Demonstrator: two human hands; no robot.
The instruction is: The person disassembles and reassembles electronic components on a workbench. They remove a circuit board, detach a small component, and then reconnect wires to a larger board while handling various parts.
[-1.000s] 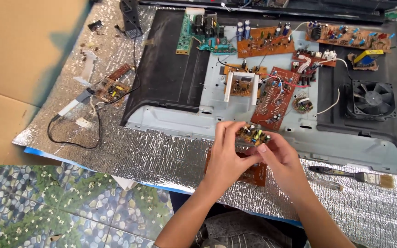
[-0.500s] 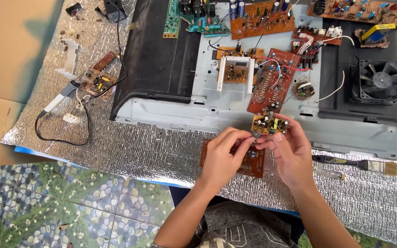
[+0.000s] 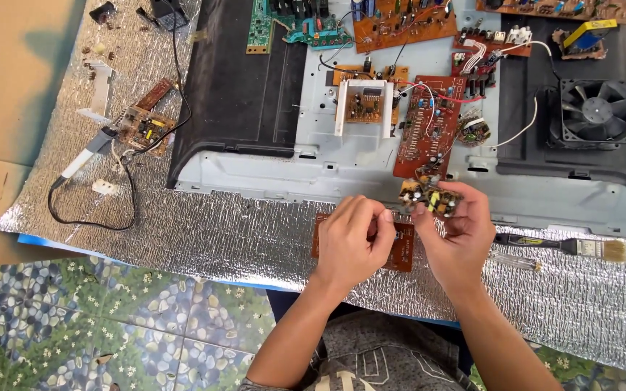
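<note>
While both wrists hover over foil | right hand [image 3: 458,235] pinches small circuit board [image 3: 432,199] | left hand [image 3: 349,242] curled, grip unclear

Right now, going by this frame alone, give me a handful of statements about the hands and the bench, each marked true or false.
1. The right hand holds a small circuit board studded with components. True.
2. The left hand rests flat on the silver foil mat, away from the right hand. False: it is raised, its fingers close to the right hand and the small board.
3. A brown circuit board lies on the mat under the hands. True.
4. The paintbrush is gripped in the left hand. False: it lies on the mat, right of both hands.
5. A black cooling fan sits at the right side of the open chassis. True.
</note>
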